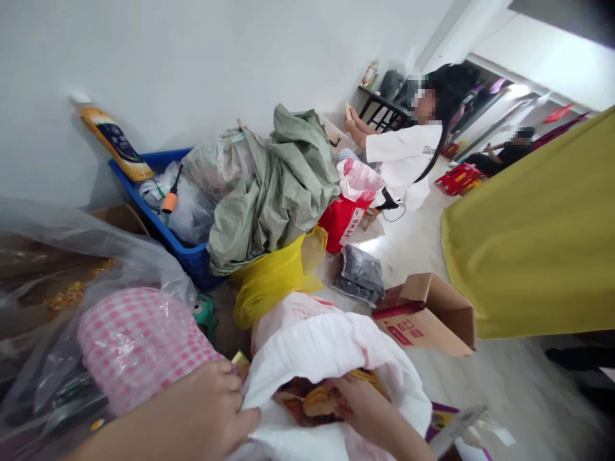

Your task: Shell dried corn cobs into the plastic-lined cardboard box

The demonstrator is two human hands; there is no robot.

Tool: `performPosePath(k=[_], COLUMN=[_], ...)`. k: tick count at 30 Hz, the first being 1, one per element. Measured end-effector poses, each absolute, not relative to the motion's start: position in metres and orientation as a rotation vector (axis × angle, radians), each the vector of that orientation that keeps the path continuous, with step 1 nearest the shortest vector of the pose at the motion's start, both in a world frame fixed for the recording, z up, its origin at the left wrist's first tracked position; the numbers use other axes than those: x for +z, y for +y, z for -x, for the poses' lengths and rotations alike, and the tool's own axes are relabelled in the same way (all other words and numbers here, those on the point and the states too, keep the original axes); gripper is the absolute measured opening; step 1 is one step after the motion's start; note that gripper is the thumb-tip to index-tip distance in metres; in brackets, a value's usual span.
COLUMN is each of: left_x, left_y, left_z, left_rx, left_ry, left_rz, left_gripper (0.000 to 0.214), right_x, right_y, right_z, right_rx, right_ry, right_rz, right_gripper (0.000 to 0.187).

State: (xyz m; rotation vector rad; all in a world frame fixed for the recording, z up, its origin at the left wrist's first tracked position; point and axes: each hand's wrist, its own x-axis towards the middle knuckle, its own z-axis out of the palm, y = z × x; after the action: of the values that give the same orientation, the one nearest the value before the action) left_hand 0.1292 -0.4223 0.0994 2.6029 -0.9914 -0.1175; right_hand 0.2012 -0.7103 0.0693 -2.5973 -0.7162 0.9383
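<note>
A white woven sack [331, 346] stands open in front of me, its rim folded outward. My left hand [211, 403] is closed on the sack's left edge, fingers curled. My right hand [358, 400] reaches down into the mouth, its fingers closed against a rounded yellow-brown piece [321, 403] whose kind I cannot make out. More yellow and dark brown contents show around it, partly hidden by the hand and the rim. Beside my left hand lies a pink-and-white checked bundle [139, 339] under clear plastic.
Behind the sack are a yellow mesh bag [269, 278], a blue crate [192, 259] under grey-green cloth [283, 186], and a red bag [343, 221]. An open cardboard box [432, 317] stands right. A yellow cloth [533, 237] hangs there. A person in white [403, 157] sits farther back.
</note>
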Motion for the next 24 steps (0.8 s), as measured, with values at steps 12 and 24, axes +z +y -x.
performPosePath(k=[12, 24], left_x=[0.115, 0.12], left_y=[-0.426, -0.401], left_z=[-0.131, -0.104], left_rx=[-0.217, -0.358], left_ry=[-1.043, 0.203], left_rz=[-2.663, -1.626], left_gripper=[0.019, 0.05], right_x=[0.102, 0.146], right_y=[-0.741, -0.551], right_z=[-0.163, -0.179], right_rx=[0.115, 0.249], right_ry=[0.007, 0.238], right_rz=[1.181, 0.289], right_gripper=[0.031, 0.025])
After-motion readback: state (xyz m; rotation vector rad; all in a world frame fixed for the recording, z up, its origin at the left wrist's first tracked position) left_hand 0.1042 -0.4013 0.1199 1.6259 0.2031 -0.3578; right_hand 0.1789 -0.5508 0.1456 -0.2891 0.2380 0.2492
